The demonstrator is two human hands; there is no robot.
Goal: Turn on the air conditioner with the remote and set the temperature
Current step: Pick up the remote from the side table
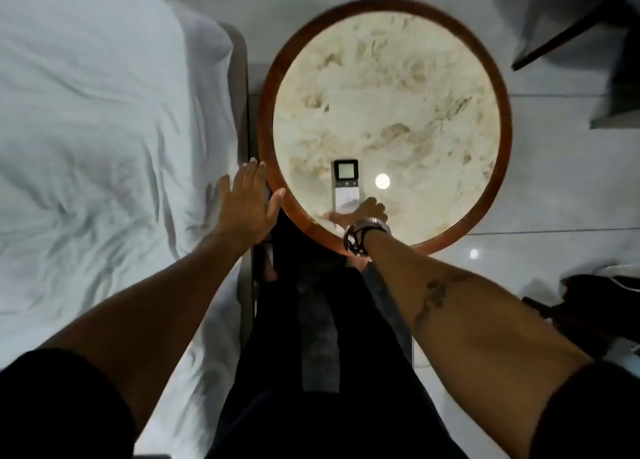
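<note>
A slim white remote (345, 185) with a small grey screen at its far end lies flat on the round marble-topped table (398, 88), near the table's front edge. My right hand (360, 214), with a watch and bands on the wrist, rests on the remote's near end; its fingers curl around that end, which they hide. My left hand (247, 204) hovers flat with fingers spread, over the gap between the bed and the table's wooden rim, thumb close to the rim and holding nothing. No air conditioner is in view.
A bed with a rumpled white sheet (97, 147) fills the left side. A lamp's bright reflection (382, 181) shines on the tabletop beside the remote. Grey tiled floor (554, 188) surrounds the table; dark furniture legs (561, 32) stand top right, dark objects (595, 302) lie lower right.
</note>
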